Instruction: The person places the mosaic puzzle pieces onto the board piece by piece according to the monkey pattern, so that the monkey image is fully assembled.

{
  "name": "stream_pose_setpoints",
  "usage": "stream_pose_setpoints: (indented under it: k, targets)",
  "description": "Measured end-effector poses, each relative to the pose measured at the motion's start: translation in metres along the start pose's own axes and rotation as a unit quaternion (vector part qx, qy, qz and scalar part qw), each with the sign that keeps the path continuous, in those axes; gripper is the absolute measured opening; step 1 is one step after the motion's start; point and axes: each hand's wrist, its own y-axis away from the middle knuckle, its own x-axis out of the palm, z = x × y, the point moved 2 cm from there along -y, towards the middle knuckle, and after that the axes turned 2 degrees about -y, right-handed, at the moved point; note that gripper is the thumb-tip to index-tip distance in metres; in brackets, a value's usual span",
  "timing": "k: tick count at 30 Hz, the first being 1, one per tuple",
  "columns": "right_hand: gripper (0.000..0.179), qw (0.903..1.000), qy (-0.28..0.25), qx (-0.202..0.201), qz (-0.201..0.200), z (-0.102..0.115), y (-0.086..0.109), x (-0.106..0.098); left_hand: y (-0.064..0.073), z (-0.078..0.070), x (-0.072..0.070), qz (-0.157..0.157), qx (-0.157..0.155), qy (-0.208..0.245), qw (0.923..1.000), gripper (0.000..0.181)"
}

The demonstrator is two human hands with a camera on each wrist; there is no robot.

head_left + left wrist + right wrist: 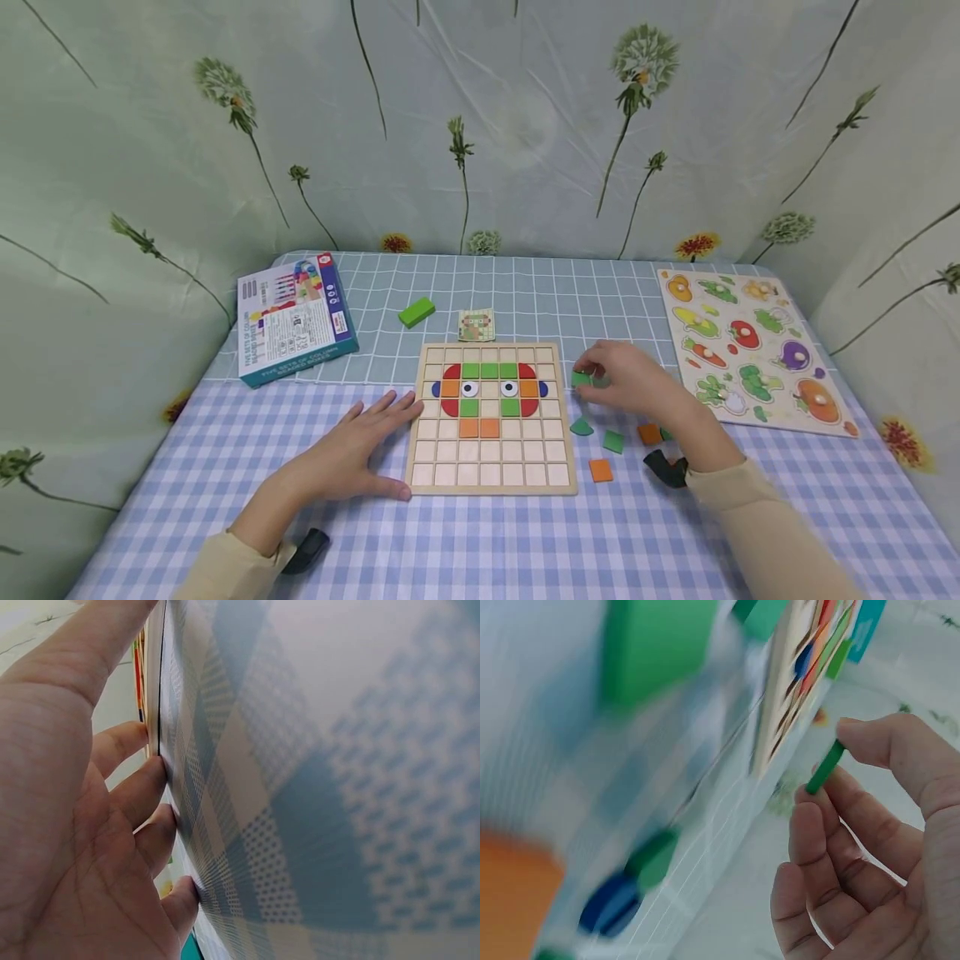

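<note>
A green tile is pinched by the right hand, right of centre; the grid board, mid-frame, is touched by the spread left hand. Tile-picking appears under way; alignment over the board seems called for.

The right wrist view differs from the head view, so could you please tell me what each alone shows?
Only the right wrist view shows a loose dark blue piece. Only the head view shows the left hand and the vegetable puzzle board. Both show the right hand pinching a green piece, and the wooden grid board.
</note>
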Motion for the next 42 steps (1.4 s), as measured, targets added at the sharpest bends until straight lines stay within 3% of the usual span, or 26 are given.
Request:
stream_pose_setpoints:
  k: [10, 18, 27, 42]
  targets:
    - [0.02, 0.9967, -0.028, -0.077, -0.004, 0.054, 0.005, 0.029, -0.002, 0.001, -0.002, 0.0, 0.003, -0.005, 1.0, 0.116]
    - [0.017, 0.9911, -0.035, -0.122, 0.038, 0.09, -0.003, 0.056, -0.002, 0.001, -0.003, 0.0, 0.004, -0.007, 1.0, 0.116]
    - [0.016, 0.99, -0.022, -0.121, 0.07, 0.111, -0.014, 0.069, -0.002, 0.0, -0.003, 0.004, 0.002, -0.004, 1.0, 0.116]
    - [0.018, 0.9859, 0.035, -0.139, 0.086, 0.129, -0.024, 0.081, -0.001, 0.0, -0.001, 0.003, 0.003, 0.004, 1.0, 0.115]
